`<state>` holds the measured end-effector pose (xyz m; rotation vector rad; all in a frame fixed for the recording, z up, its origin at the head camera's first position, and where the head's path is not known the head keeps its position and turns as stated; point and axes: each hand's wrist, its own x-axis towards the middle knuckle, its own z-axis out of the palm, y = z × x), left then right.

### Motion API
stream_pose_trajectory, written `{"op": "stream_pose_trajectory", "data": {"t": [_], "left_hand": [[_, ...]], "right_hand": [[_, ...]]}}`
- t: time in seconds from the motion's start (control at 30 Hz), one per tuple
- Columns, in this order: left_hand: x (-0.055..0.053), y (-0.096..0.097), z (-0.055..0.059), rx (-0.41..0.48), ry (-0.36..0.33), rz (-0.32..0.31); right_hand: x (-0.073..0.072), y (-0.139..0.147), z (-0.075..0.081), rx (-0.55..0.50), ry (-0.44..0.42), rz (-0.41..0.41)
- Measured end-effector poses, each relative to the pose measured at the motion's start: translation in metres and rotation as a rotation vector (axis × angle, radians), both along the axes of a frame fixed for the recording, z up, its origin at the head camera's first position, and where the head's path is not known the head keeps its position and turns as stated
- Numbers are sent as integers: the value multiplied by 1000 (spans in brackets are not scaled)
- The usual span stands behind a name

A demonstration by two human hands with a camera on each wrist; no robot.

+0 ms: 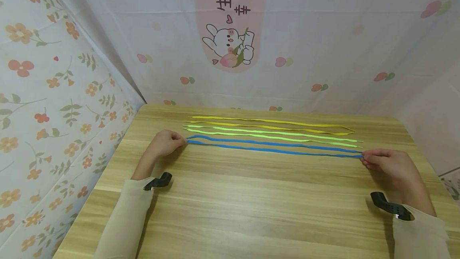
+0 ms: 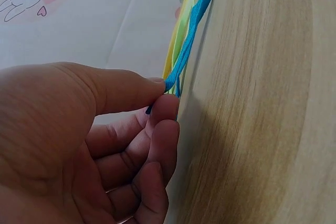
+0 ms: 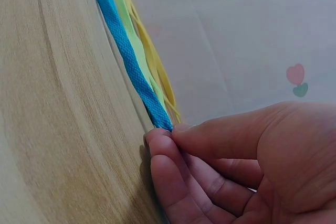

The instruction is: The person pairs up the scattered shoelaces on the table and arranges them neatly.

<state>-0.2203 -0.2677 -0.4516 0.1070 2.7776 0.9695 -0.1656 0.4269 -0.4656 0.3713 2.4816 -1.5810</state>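
Two flat blue shoelace strands [image 1: 273, 150] stretch side by side across the wooden table. At their left end my left hand [image 1: 166, 143] pinches blue lace between thumb and forefinger; a dark tip pokes out under the thumb in the left wrist view. My right hand [image 1: 391, 164] pinches the right end of the nearer strand, its thumb [image 3: 210, 135] pressed against the forefinger. The farther strand ends right by those fingertips, and whether it is also held I cannot tell. Just beyond lie two light green shoelace strands [image 1: 273, 132], roughly parallel to the blue ones.
Yellow shoelace strands [image 1: 280, 122] lie farthest back, meeting in a point at the right. Behind the wooden table [image 1: 251, 203] hangs a white printed cloth [image 1: 305, 31]; a floral cloth [image 1: 46, 111] hangs at the left. Each sleeved wrist carries a black camera mount [image 1: 389, 205].
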Motion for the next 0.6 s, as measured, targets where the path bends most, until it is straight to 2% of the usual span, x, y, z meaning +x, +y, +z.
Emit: {"op": "stream_pose_trajectory", "data": {"t": [0.6], "left_hand": [[2,2,1,-4,-15,-4]], "right_hand": [[1,0,2,-31,-8,2]]}}
